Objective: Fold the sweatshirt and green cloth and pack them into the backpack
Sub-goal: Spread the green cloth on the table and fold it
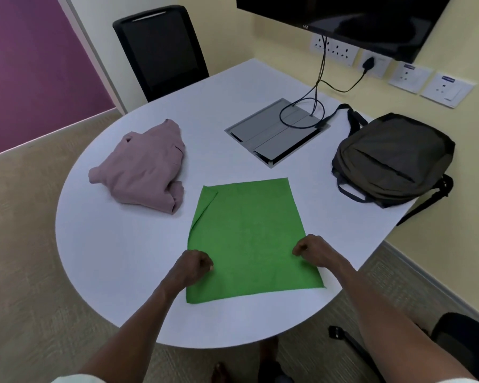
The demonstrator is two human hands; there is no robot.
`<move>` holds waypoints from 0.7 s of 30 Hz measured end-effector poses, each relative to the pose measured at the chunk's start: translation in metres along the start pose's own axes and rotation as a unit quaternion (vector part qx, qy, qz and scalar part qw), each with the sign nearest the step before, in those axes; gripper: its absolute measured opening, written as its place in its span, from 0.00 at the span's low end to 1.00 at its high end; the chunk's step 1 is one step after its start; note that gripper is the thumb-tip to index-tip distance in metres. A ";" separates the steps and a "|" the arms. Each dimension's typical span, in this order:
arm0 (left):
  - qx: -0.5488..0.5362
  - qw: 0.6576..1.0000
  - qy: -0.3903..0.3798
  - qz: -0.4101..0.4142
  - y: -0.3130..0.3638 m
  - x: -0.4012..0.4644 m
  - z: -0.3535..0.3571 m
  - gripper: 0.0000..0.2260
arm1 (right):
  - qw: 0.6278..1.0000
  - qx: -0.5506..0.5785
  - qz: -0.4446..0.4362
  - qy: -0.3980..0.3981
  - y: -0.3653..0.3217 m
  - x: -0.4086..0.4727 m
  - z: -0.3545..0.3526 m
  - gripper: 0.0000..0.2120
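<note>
A green cloth lies spread flat on the white table, with its far left corner turned over. My left hand sits on its left edge with curled fingers that pinch the fabric. My right hand does the same on the right edge. A pink sweatshirt lies loosely bundled at the left of the table. The dark grey backpack lies flat at the right, zipped, with its straps trailing off the table edge.
A grey cable box is set in the table's middle, with black cables running up to a wall screen. A black chair stands beyond the table. Another chair's arm shows at lower right.
</note>
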State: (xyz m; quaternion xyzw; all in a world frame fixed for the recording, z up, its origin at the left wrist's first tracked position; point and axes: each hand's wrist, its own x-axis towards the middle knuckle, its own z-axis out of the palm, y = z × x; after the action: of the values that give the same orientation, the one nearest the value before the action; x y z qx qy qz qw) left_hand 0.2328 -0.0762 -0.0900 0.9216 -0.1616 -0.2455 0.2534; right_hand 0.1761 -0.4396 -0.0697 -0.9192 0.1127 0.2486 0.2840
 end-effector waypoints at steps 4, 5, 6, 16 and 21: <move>0.008 1.000 0.025 0.006 0.022 0.027 0.000 0.09 | 0.999 -0.012 -0.034 0.007 -0.015 0.030 -0.011 0.12; 0.014 0.999 0.033 0.004 0.027 0.034 -0.001 0.09 | 0.999 -0.018 -0.038 0.011 -0.019 0.038 -0.013 0.13; 0.017 0.999 0.040 -0.001 0.031 0.042 -0.001 0.10 | 0.999 -0.025 -0.041 0.017 -0.023 0.047 -0.015 0.15; 0.022 0.996 0.083 -0.002 0.044 0.133 -0.023 0.16 | 0.967 -0.238 -0.090 -0.019 -0.067 0.141 -0.027 0.37; 0.010 1.000 -0.010 -0.025 0.036 0.175 -0.013 0.30 | 0.939 -0.332 -0.070 -0.059 -0.060 0.157 -0.001 0.47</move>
State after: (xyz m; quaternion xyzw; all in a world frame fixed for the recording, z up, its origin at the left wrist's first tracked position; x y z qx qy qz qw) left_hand 0.3781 -0.1744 -0.1249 0.9255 -0.1433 -0.2590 0.2364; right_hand 0.3314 -0.4021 -0.1228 -0.9504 -0.0582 0.3052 -0.0149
